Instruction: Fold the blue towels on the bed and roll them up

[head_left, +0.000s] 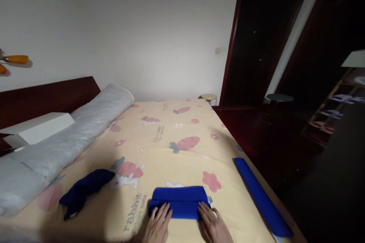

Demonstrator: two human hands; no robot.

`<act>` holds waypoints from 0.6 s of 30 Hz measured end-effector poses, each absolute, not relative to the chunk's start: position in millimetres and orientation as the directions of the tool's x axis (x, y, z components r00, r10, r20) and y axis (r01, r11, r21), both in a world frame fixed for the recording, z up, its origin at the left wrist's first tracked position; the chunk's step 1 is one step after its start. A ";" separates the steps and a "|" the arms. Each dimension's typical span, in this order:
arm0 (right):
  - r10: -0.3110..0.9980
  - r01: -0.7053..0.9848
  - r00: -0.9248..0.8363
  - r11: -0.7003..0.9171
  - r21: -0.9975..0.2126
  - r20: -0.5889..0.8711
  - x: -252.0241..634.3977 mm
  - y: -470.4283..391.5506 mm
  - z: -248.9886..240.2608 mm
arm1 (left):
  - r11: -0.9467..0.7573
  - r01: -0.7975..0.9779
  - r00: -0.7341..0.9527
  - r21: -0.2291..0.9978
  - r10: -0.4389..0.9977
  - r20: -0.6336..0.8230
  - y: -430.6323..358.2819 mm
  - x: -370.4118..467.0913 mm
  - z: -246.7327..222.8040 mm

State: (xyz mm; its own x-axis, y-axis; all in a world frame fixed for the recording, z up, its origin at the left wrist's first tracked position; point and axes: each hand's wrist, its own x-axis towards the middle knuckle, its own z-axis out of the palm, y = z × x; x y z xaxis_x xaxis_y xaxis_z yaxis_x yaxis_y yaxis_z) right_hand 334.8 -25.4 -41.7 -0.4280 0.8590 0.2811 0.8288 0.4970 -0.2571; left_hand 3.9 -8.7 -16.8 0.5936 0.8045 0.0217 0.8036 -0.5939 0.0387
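A folded blue cloth (182, 198), perhaps a towel, lies at the near middle of the patterned bed. A crease runs across its width, and a small pale tag sticks out at its right end. My left hand (157, 224) rests on the cloth's near left corner, fingers stretched over the top. On the near right corner lies my right hand (214, 223), its fingers also extended and flat on the fabric. Both thumbs are hard to make out. A long, narrow blue folded cloth (261, 197) lies along the bed's right edge. To the left is a crumpled dark blue cloth (87, 190).
The bed sheet (159, 152) has carrots and rabbits. A grey rolled bundle (94, 121) and a white box (45, 127) lie by the dark headboard (57, 93). Beyond the bed stand a yellow-topped stool (209, 96), a dark stool (280, 98) and a shoe rack (332, 110).
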 end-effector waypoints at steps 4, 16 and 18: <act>0.858 0.833 -0.404 0.488 -0.259 0.319 340.0 -27.2 -51.9 | -0.489 0.871 0.491 0.047 0.866 -0.095 -8.0 0.7 -23.5; 0.972 0.906 -0.233 0.231 -0.355 0.037 316.7 21.8 19.2 | -0.259 0.965 0.261 0.037 0.963 -0.069 38.7 35.6 -2.8; 0.982 0.921 -0.184 0.188 -0.341 0.043 315.3 26.8 17.9 | -0.226 0.973 0.228 0.034 0.972 -0.054 43.7 36.8 0.7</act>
State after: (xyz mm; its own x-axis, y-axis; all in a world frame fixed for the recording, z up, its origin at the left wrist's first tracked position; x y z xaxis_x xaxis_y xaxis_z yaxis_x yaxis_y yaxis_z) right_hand 315.3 26.8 17.9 -0.1844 0.9819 0.0431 0.9212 0.1879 -0.3406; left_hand 36.8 43.7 0.7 0.2280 0.9722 -0.0541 0.9734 -0.2264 0.0340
